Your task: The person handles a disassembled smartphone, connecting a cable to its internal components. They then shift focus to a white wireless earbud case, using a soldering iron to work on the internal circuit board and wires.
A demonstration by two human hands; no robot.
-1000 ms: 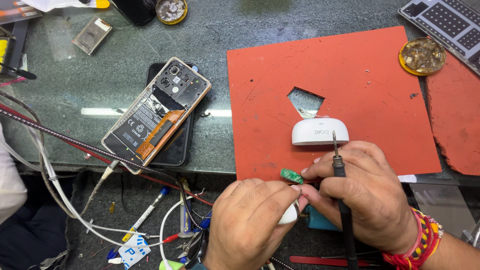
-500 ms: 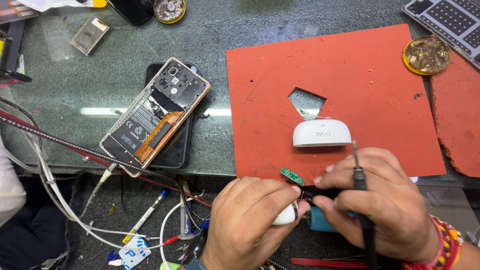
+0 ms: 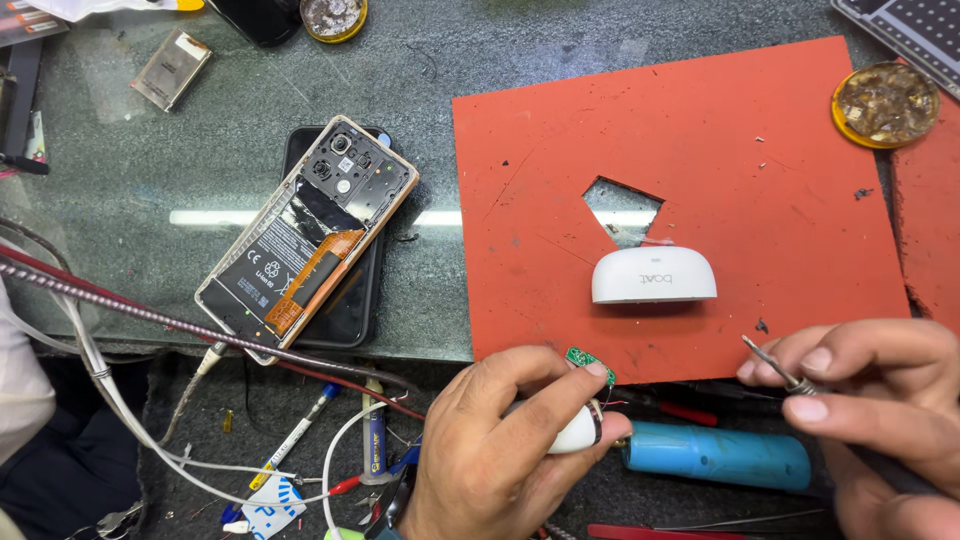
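The left hand (image 3: pixel 500 450) curls closed around a small white plastic shell (image 3: pixel 578 432) with a green circuit board (image 3: pixel 590 362); the right hand (image 3: pixel 880 410) pinches a thin metal-tipped tool (image 3: pixel 775 365), tilted.

We work at a grey-green stone bench top (image 3: pixel 200 140) with a polished, reflective face. An orange-red mat (image 3: pixel 700 130) with a notch cut in its middle lies on the right part of it, and a second red mat (image 3: pixel 930 230) lies just beside that at the right edge. On the bare stone to the left we see a black phone (image 3: pixel 350 310) lying flat, with an opened phone (image 3: pixel 305 240) resting aslant on top of it. A small silver metal part (image 3: pixel 172 68) lies near the far left corner. Two round yellow tins (image 3: pixel 885 104) stand on the far side.
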